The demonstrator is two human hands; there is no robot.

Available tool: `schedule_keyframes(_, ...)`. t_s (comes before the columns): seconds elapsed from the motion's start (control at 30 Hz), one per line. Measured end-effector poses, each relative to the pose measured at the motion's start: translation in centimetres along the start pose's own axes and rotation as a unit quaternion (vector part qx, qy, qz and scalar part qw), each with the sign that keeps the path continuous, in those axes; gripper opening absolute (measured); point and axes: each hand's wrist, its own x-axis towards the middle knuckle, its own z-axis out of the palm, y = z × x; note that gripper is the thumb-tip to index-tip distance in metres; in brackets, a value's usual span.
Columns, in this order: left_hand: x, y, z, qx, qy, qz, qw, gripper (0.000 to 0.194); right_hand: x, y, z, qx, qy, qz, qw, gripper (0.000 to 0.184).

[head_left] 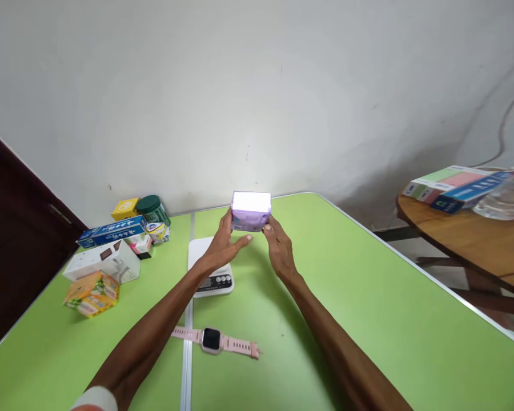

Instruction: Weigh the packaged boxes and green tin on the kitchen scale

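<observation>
Between my two hands is a small purple packet (251, 220), lifted above the table, its top face glaring white with light. My left hand (223, 245) grips its left side, the thumb stretched toward the lower edge. On the right side my right hand (279, 245) holds it, thumb at the near lower corner. Partly hidden behind my left hand and forearm, a white kitchen scale (214, 283) with a dark button panel lies on the green table (351, 291). Nearer to me, a pink smartwatch (211, 339) is laid out flat with its strap open.
At the left stand an orange box (92, 294), a white box (105, 261), blue long boxes (113, 229), a yellow box (125, 209) and a dark green jar (153, 209). To the right, a wooden table (492, 242) bears a colourful box (456, 185). A wall (257, 103) rises behind.
</observation>
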Motion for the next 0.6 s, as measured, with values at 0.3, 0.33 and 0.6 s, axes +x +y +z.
schedule_keyframes(0.3,-11.6,-1.2,-7.5,-0.032,0.074,-0.065,0.995,0.084,-6.7,-4.5,7.5,0.005,-0.107,-0.009,0.994,0.065)
schedule_keyframes(0.33,-12.1,-1.8,-7.8,-0.039,0.075,-0.074,0.994,0.084,-7.0,-4.5,7.9,-0.003,-0.114,-0.006,0.993,0.066)
schedule_keyframes(0.6,-12.6,-6.0,-7.8,-0.060,0.082,-0.085,0.991,0.084,-7.7,-2.1,7.0,-0.044,-0.109,0.044,0.992,0.067)
